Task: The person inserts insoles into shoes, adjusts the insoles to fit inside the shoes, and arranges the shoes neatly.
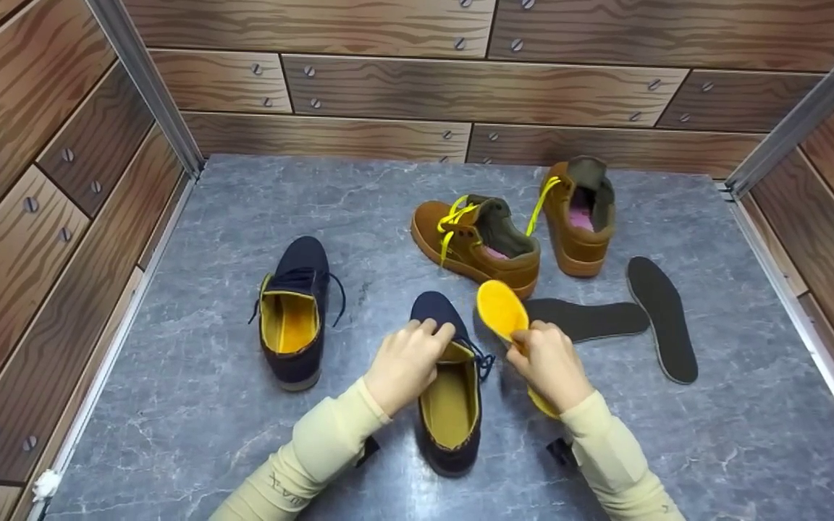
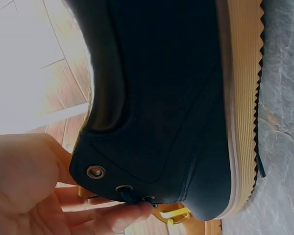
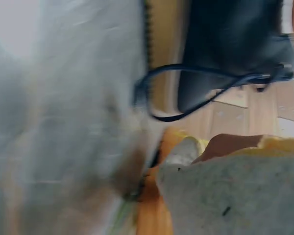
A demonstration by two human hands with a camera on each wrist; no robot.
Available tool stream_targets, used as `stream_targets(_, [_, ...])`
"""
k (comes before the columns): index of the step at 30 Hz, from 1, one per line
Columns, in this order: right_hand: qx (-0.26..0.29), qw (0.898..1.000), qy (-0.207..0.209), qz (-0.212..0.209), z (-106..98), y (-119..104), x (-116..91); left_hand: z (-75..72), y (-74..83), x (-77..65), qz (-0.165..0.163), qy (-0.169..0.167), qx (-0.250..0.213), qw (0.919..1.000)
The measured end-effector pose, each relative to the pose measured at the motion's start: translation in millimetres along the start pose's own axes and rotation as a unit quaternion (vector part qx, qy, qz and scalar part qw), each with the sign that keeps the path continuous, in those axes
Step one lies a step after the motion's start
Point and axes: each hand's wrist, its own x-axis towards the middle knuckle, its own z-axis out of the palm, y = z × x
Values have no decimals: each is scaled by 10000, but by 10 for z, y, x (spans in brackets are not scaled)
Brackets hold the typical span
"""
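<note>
A navy lace-up shoe [image 1: 433,307] stands upright in front of me, toe pointing away, its beige inside [image 1: 450,405] showing. My left hand [image 1: 404,365] grips it at the tongue and lace area; the left wrist view shows the fingers by the metal eyelets [image 2: 95,172]. Just right of that shoe, my right hand [image 1: 553,365] holds a yellow insole [image 1: 502,307] by its middle, raised above the floor. Its pale grey underside [image 3: 235,196] faces the right wrist camera. The second navy shoe [image 1: 302,253] stands to the left with an orange-yellow insole [image 1: 292,323] inside.
Two brown shoes with yellow laces, one lying angled [image 1: 453,250] and one toe-away [image 1: 582,250], stand at the back right. Before them lie two dark insoles, one crosswise [image 1: 591,320], one lengthwise [image 1: 663,318]. Wood-patterned panels [image 1: 475,90] enclose the grey marbled surface [image 1: 192,427].
</note>
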Motion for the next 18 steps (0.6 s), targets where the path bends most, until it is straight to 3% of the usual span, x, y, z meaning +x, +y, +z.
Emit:
stream_targets(11, [299,9938,1049,-232,-596,-484,50,-21,-51,28,37,-167,-349,9992])
stream_targets(14, [378,9933,1066,-241,-751,-667,11,-25,-76,46,72,-214,-429,9988])
stream_targets(18, [478,9956,792,-175,-893,-908,-97,-29,-106,61,109,-304,-653,9973])
